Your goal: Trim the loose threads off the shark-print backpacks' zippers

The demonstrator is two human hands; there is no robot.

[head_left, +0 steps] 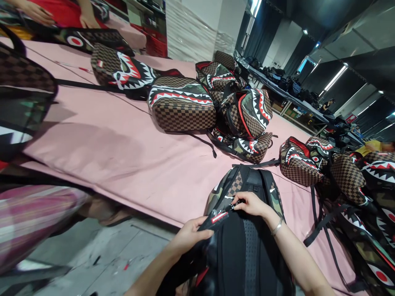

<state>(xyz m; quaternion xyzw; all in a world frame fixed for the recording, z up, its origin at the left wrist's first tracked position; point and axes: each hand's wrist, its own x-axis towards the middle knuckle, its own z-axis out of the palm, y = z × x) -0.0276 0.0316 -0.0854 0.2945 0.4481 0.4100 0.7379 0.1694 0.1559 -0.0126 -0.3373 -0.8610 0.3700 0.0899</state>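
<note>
A black backpack [253, 246] with camouflage and brown checkered sides lies back panel up, partly over the table's front edge. My left hand [191, 235] is closed on its shoulder strap [212, 226], thumb on top, just below a red label [219, 217] with white lettering. Shiny clear plastic shows around that label. At the strap's upper end, my right hand [248, 204] pinches a small black fitting [237, 202]; its exact shape is too small to make out. The right forearm crosses over the back panel.
Several shark-mouth backpacks stand on the pink-covered table [123, 156], including a checkered one [183, 105] ahead and a pile [348, 181] at right. Another person's hands [40, 14] work at the far left. A plaid-clothed person [33, 218] is at near left.
</note>
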